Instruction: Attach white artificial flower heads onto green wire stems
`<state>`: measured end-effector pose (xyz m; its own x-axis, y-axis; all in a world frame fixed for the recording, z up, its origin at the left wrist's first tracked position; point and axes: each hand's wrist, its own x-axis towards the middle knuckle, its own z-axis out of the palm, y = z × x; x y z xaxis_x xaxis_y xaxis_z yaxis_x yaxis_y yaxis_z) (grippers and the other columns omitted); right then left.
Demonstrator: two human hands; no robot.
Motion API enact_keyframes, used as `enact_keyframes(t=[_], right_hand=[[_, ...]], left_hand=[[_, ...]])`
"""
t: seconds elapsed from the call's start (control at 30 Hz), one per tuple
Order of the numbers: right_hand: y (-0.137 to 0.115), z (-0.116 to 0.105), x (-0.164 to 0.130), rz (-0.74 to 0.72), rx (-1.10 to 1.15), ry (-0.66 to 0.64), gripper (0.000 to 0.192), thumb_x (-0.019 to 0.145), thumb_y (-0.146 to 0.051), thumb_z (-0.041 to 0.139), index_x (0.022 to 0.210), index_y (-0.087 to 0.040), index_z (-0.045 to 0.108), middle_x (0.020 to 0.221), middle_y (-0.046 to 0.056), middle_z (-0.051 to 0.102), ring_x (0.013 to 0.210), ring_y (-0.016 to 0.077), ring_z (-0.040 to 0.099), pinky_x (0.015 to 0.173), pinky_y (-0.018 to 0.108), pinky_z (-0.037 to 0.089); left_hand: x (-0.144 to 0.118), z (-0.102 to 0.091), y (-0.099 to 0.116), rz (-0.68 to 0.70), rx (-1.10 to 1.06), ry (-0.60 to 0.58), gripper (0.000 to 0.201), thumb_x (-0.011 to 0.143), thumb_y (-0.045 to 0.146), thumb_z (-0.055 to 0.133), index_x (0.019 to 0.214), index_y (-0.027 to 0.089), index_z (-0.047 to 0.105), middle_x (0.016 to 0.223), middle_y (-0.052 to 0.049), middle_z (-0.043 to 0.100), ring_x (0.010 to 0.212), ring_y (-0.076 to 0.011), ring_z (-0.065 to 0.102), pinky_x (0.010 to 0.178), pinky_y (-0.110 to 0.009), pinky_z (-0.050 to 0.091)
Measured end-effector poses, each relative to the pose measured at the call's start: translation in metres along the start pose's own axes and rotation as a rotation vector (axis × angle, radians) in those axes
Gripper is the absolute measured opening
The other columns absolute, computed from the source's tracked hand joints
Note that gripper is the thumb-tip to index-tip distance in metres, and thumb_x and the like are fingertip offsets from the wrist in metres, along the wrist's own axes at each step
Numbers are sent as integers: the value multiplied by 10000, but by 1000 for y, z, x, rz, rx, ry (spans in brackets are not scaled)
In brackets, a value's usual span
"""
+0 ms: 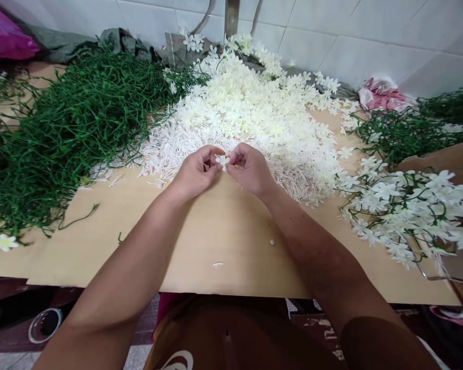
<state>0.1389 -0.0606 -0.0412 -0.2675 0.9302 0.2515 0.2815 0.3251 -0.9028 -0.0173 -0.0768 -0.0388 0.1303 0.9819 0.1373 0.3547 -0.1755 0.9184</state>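
Note:
My left hand (196, 172) and my right hand (249, 168) meet over the middle of the wooden table (224, 231), fingertips pinched together on one small white artificial flower (223, 161). Just behind the hands lies a bed of thin white plastic stamens (170, 149), and beyond it a big heap of cream-white flower heads (250, 103). A thick tangle of green plastic stems (73, 123) fills the left side of the table.
Finished green stems with white flowers (409, 205) are piled at the right edge, with more green stems (405, 128) behind them. A pink bag (380, 92) lies against the tiled wall and a magenta bag (3, 36) sits far left. Small white bits (217, 265) dot the bare wood.

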Motion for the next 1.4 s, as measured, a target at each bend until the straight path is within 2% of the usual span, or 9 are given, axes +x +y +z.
enact_keyframes(t=[0.17, 0.43, 0.57, 0.7, 0.87, 1.1, 1.27, 1.4], right_hand=[[-3, -1, 0, 14, -19, -16, 158, 669, -102, 546, 649, -213, 435, 630, -56, 470, 590, 90, 436, 591, 267, 386], [-4, -2, -1, -68, -116, -43, 185, 655, -65, 522, 647, -217, 418, 662, -35, 478, 651, 112, 447, 621, 277, 382], [-9, -1, -1, -107, -204, -75, 217, 639, -26, 502, 641, -218, 402, 688, -25, 484, 685, 119, 452, 648, 278, 387], [-12, -2, -1, -116, -230, -96, 227, 636, -25, 509, 635, -220, 393, 687, -22, 489, 686, 121, 455, 645, 277, 386], [-14, -4, -2, -79, -220, -99, 227, 650, -45, 516, 629, -224, 378, 654, -29, 488, 678, 125, 458, 640, 279, 380], [-19, -3, -2, -28, -314, -130, 259, 611, -2, 506, 609, -221, 366, 650, -28, 467, 673, 127, 448, 632, 285, 359], [-12, -3, 0, -35, -133, -66, 188, 720, -75, 531, 684, -219, 416, 698, -20, 521, 681, 121, 495, 642, 288, 420], [-2, -2, 2, -5, 59, -47, 149, 742, -146, 573, 735, -217, 442, 698, -37, 515, 666, 106, 508, 645, 281, 447]], left_hand=[[-1, -1, -2, 46, 43, -5, 278, 735, 172, 596, 1012, 171, 619, 679, 30, 518, 584, -90, 457, 571, -232, 383], [-4, -2, -3, 114, 136, -31, 286, 760, 180, 582, 1041, 175, 634, 691, 25, 543, 600, -93, 455, 600, -235, 381], [-4, -4, -3, 155, 154, -59, 286, 770, 187, 571, 1050, 183, 634, 721, 13, 579, 659, -112, 511, 640, -244, 403], [-4, -6, 0, 166, 151, -33, 272, 770, 198, 577, 1035, 182, 638, 720, 5, 587, 675, -121, 523, 636, -243, 407], [-4, -6, 3, 132, 123, -41, 280, 752, 202, 596, 1029, 182, 634, 700, 8, 579, 651, -118, 513, 611, -236, 406], [-4, -6, 1, 128, 105, -94, 282, 752, 190, 573, 1031, 171, 618, 711, 7, 582, 677, -123, 540, 651, -246, 430], [-5, -7, 3, 124, 99, -83, 286, 746, 202, 594, 1029, 174, 612, 718, 10, 581, 704, -130, 550, 700, -260, 450], [-4, -9, 5, 85, 36, -42, 299, 746, 308, 656, 1010, 179, 601, 708, 16, 568, 701, -127, 549, 695, -252, 451]])
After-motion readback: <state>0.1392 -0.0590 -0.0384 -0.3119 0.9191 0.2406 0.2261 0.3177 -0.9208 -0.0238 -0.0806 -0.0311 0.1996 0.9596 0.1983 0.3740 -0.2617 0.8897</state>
